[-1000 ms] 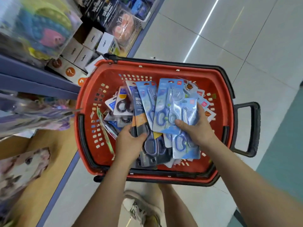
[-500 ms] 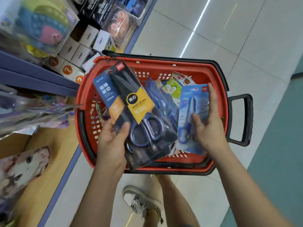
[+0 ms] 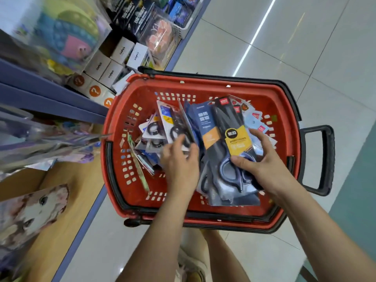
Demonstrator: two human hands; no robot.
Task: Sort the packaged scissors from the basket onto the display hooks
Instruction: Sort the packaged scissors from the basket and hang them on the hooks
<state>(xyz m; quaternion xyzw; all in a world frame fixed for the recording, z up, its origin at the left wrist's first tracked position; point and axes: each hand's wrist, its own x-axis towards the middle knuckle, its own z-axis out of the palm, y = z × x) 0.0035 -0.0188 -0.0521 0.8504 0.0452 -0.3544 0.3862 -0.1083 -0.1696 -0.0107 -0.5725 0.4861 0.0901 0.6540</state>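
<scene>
Grips with the right hand (image 3: 264,169) a glossy black blister pack of scissors (image 3: 234,137), thumb across the grey oval handle loops, fingers curled behind its edge, with a navy, orange-labelled pack (image 3: 205,123) fanned just beside it. Reaches with the left hand (image 3: 181,163), fingers blurred, onto stiff white-carded packs (image 3: 168,119) of black-handled scissors; cannot tell grasp from touch there. Has every pack inside the red plastic basket (image 3: 203,88), walls punched with square holes, rim and loop handle (image 3: 327,159) matt black. Differs from half a second ago: then raised the black pack in the left hand and held a pale blue pack in the right; now shows pale blue packs (image 3: 254,119) lying flat beneath.
</scene>
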